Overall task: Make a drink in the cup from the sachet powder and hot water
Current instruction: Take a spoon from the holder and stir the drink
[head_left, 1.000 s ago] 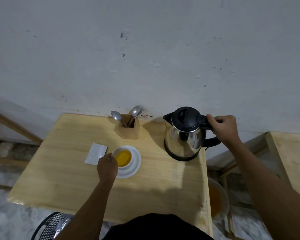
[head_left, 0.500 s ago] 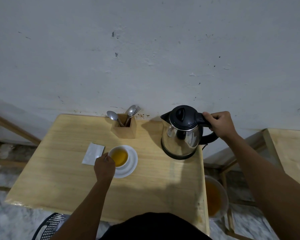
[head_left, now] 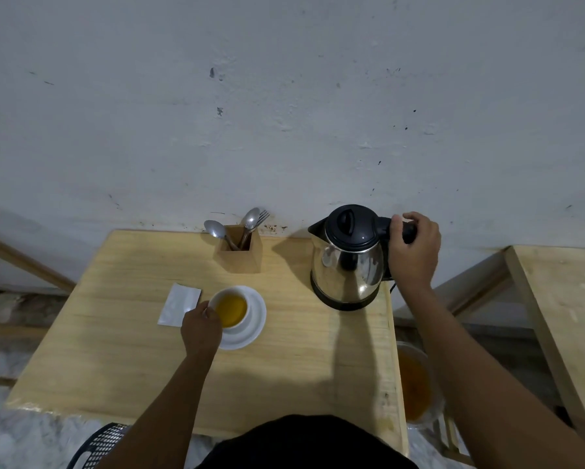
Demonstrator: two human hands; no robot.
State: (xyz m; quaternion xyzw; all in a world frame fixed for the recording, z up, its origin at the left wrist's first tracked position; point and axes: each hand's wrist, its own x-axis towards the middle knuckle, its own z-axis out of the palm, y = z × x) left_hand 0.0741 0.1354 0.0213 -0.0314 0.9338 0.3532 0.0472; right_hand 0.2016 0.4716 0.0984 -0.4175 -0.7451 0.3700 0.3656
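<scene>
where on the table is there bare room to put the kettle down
Bare wood runs along the near edge of the table, in front of the saucer, and on the far left behind the sachet. It is crowded around the cup, cutlery holder and kettle.

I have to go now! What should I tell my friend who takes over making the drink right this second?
Left hand holds the cup at its rim; the cup sits on its saucer, filled with amber liquid.
Right hand grips the kettle handle; kettle stands upright on the table.
Sachet lies flat left of the cup.
Spoons wait in the wooden holder.
Done: water poured.
Left: probably let go of the kettle and stir.
</scene>
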